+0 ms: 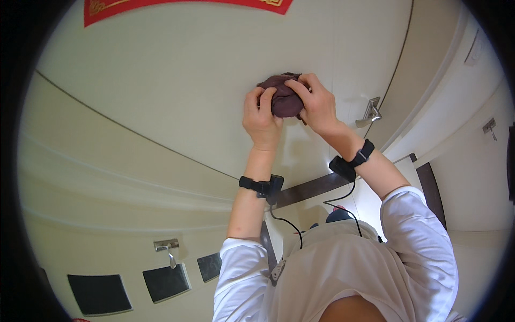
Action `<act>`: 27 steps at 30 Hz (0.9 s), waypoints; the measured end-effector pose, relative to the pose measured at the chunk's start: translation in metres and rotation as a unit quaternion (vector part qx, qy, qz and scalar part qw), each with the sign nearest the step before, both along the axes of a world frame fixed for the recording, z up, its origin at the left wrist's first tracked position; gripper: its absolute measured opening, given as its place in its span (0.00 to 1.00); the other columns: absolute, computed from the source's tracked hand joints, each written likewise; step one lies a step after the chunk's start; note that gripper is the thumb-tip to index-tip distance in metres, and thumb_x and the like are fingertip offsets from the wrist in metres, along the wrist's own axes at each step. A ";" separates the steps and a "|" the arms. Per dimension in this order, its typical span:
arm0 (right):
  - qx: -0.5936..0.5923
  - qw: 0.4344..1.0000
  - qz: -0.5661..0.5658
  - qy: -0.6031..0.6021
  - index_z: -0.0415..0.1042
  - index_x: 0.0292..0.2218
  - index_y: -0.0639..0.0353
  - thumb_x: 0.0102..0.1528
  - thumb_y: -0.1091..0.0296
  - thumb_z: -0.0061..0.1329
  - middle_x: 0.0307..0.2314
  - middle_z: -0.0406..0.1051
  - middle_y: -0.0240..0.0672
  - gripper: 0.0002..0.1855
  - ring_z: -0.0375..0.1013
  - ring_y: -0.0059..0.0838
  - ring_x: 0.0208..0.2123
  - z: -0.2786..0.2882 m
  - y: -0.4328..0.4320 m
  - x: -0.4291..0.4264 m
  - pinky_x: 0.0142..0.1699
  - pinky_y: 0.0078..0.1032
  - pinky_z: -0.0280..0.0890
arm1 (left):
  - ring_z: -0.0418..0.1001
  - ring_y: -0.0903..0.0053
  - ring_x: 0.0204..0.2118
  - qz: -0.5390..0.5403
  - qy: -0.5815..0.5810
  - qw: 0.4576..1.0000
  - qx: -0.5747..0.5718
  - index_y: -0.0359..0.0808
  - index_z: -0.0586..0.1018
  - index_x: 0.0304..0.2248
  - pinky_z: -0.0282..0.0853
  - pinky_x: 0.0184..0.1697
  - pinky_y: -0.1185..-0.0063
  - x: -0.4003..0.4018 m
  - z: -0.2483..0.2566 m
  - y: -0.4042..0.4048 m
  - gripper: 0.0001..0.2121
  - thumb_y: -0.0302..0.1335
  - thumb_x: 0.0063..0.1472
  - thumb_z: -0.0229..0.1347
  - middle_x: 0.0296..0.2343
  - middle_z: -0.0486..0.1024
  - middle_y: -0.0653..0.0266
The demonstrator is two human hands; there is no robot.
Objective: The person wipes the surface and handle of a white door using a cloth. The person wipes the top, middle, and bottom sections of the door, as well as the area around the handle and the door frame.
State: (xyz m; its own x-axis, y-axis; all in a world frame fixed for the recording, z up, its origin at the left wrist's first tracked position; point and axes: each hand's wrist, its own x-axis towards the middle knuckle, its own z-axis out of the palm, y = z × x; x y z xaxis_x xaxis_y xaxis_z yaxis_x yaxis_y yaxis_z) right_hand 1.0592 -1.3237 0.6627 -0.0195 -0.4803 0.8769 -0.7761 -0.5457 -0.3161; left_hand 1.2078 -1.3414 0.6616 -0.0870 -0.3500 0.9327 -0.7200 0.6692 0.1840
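A bunched dark maroon cloth [286, 100] is held up in front of a pale door [181, 80]. My left hand [262, 118] grips its left side, with bent fingers pressed into the folds. On the other side, my right hand [320, 102] has its fingers curled over the cloth's upper right part. Whether the cloth touches the door surface cannot be told from this angle. Black straps with small black boxes and cables are worn on both wrists.
A metal lever handle [370, 112] sits on the door to the right of my hands. Above hangs a red banner [185, 6] with gold decoration. Dark square panels [100, 294] and another lever handle [166, 246] are at lower left. A dark skirting strip [310, 189] runs below.
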 end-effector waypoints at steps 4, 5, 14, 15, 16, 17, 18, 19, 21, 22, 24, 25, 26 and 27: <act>0.060 0.996 0.024 -0.057 0.71 0.51 0.50 0.41 0.79 0.56 0.48 0.66 0.45 0.33 0.71 0.48 0.46 -0.015 0.023 -0.017 0.46 0.35 0.71 | 0.75 0.60 0.40 -0.020 -0.001 0.999 0.028 0.39 0.77 0.40 0.74 0.38 0.70 -0.033 -0.003 0.001 0.22 0.16 0.40 0.59 0.39 0.72 0.58; 0.052 0.995 0.049 -0.067 0.70 0.53 0.50 0.41 0.79 0.55 0.52 0.61 0.48 0.35 0.65 0.54 0.52 -0.017 0.030 -0.019 0.52 0.39 0.68 | 0.75 0.60 0.40 -0.028 -0.003 0.999 0.027 0.39 0.77 0.40 0.74 0.38 0.70 -0.042 -0.005 0.000 0.22 0.16 0.40 0.59 0.39 0.72 0.58; -0.036 0.997 -0.006 -0.070 0.71 0.53 0.50 0.42 0.79 0.51 0.62 0.49 0.52 0.34 0.47 0.63 0.64 -0.008 0.001 -0.117 0.64 0.48 0.53 | 0.73 0.56 0.45 -0.200 -0.070 0.969 0.125 0.37 0.69 0.54 0.75 0.41 0.69 -0.133 0.012 -0.003 0.28 0.16 0.52 0.57 0.48 0.67 0.53; -0.060 0.996 -0.037 -0.063 0.71 0.53 0.50 0.41 0.80 0.51 0.62 0.48 0.52 0.34 0.47 0.63 0.64 -0.004 -0.002 -0.130 0.64 0.48 0.52 | 0.73 0.56 0.45 -0.202 -0.070 0.969 0.126 0.37 0.69 0.54 0.75 0.41 0.69 -0.146 0.017 -0.003 0.28 0.16 0.52 0.57 0.48 0.67 0.53; -0.071 0.994 -0.049 -0.065 0.70 0.54 0.48 0.40 0.82 0.50 0.62 0.48 0.52 0.37 0.47 0.61 0.64 0.000 -0.002 -0.140 0.65 0.47 0.52 | 0.73 0.56 0.46 -0.220 -0.080 0.963 0.132 0.37 0.69 0.55 0.75 0.41 0.69 -0.158 0.021 -0.001 0.29 0.15 0.52 0.57 0.48 0.67 0.53; -0.071 0.994 -0.050 -0.066 0.70 0.54 0.48 0.40 0.82 0.50 0.62 0.48 0.52 0.37 0.47 0.61 0.64 -0.005 -0.003 -0.149 0.65 0.47 0.52 | 0.72 0.56 0.47 -0.238 -0.089 0.957 0.137 0.37 0.68 0.56 0.76 0.42 0.69 -0.169 0.022 0.000 0.30 0.15 0.52 0.57 0.48 0.67 0.52; -0.068 0.992 -0.075 -0.077 0.69 0.55 0.47 0.40 0.83 0.51 0.63 0.48 0.52 0.38 0.47 0.60 0.65 -0.014 -0.005 -0.158 0.65 0.47 0.52 | 0.71 0.54 0.50 -0.249 -0.101 0.950 0.161 0.37 0.68 0.57 0.74 0.46 0.69 -0.177 0.019 -0.001 0.30 0.15 0.53 0.57 0.51 0.65 0.51; -0.064 0.989 -0.101 -0.088 0.68 0.56 0.46 0.40 0.84 0.51 0.63 0.48 0.52 0.40 0.46 0.59 0.65 -0.025 -0.007 -0.167 0.65 0.47 0.52 | 0.71 0.54 0.50 -0.250 -0.102 0.949 0.162 0.37 0.68 0.57 0.74 0.46 0.69 -0.184 0.013 0.000 0.30 0.15 0.53 0.57 0.51 0.65 0.51; -0.053 0.987 -0.113 -0.106 0.64 0.59 0.46 0.41 0.84 0.51 0.62 0.48 0.54 0.43 0.48 0.59 0.64 -0.058 -0.006 -0.180 0.65 0.46 0.52 | 0.69 0.54 0.52 -0.241 -0.183 0.942 0.146 0.37 0.68 0.57 0.71 0.51 0.68 -0.195 0.000 0.004 0.30 0.16 0.53 0.58 0.55 0.63 0.50; -0.032 0.983 -0.122 -0.131 0.63 0.59 0.49 0.43 0.83 0.52 0.62 0.48 0.56 0.41 0.49 0.60 0.63 -0.081 -0.005 -0.187 0.64 0.46 0.54 | 0.67 0.54 0.55 -0.254 -0.200 0.928 0.186 0.36 0.69 0.56 0.68 0.55 0.67 -0.199 -0.010 0.009 0.29 0.19 0.53 0.58 0.58 0.61 0.48; -0.013 0.979 -0.127 -0.156 0.61 0.60 0.52 0.45 0.81 0.53 0.62 0.48 0.58 0.40 0.51 0.62 0.62 -0.110 -0.003 -0.179 0.63 0.45 0.55 | 0.66 0.54 0.56 -0.251 -0.221 0.924 0.184 0.35 0.70 0.56 0.68 0.55 0.68 -0.202 -0.038 0.007 0.28 0.20 0.54 0.58 0.58 0.61 0.49; -0.002 0.975 -0.136 -0.174 0.60 0.60 0.56 0.47 0.79 0.54 0.61 0.48 0.59 0.39 0.53 0.63 0.61 -0.120 0.002 -0.170 0.62 0.45 0.57 | 0.66 0.55 0.56 -0.248 -0.242 0.921 0.181 0.34 0.70 0.55 0.68 0.54 0.68 -0.202 -0.052 0.004 0.27 0.21 0.55 0.57 0.58 0.61 0.49; 0.009 0.971 -0.145 -0.191 0.60 0.59 0.60 0.48 0.77 0.54 0.61 0.49 0.61 0.37 0.55 0.64 0.60 -0.129 0.005 -0.163 0.61 0.45 0.59 | 0.65 0.56 0.57 -0.250 -0.237 0.921 0.183 0.33 0.71 0.54 0.69 0.54 0.67 -0.199 -0.067 0.004 0.25 0.20 0.55 0.53 0.57 0.63 0.48; 0.008 0.970 -0.148 -0.191 0.60 0.59 0.60 0.48 0.77 0.54 0.61 0.49 0.61 0.37 0.55 0.64 0.60 -0.132 0.008 -0.162 0.61 0.45 0.59 | 0.65 0.56 0.57 -0.253 -0.238 0.920 0.181 0.33 0.71 0.54 0.69 0.54 0.67 -0.200 -0.070 0.008 0.25 0.20 0.55 0.53 0.57 0.63 0.48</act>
State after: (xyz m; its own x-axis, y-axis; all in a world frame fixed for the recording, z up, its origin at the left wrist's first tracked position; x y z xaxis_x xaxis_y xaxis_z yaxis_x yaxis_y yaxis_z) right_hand 0.8971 -1.3160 0.5307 -0.4817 -0.4179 0.7703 -0.7224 -0.3083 -0.6190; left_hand 1.0081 -1.3334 0.5921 -0.6920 -0.4339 0.5770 -0.3908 0.8971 0.2059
